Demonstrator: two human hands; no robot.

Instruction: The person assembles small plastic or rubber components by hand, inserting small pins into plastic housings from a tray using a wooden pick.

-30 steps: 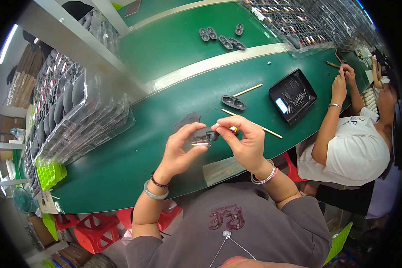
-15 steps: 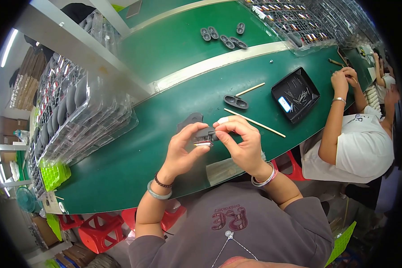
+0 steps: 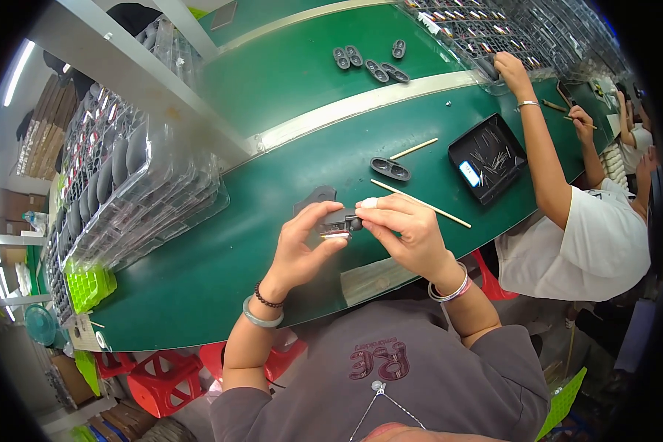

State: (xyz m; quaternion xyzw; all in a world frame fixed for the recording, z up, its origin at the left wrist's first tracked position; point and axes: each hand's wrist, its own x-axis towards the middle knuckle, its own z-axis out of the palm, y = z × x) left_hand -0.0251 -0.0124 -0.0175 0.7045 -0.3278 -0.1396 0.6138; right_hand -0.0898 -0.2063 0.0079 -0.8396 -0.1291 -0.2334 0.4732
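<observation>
Over the green desk (image 3: 184, 295), the left hand (image 3: 295, 249) grips a dark grey part (image 3: 339, 219) between thumb and fingers, while the right hand (image 3: 414, 234) has its fingers drawn together at the part's right end; whether they pinch the part itself or something small, I cannot tell. A grey two-welled shell (image 3: 390, 169) lies just beyond the right hand, between two wooden sticks (image 3: 421, 203), with a black tray (image 3: 492, 186) of thin metal pins (image 3: 501, 158) farther right.
</observation>
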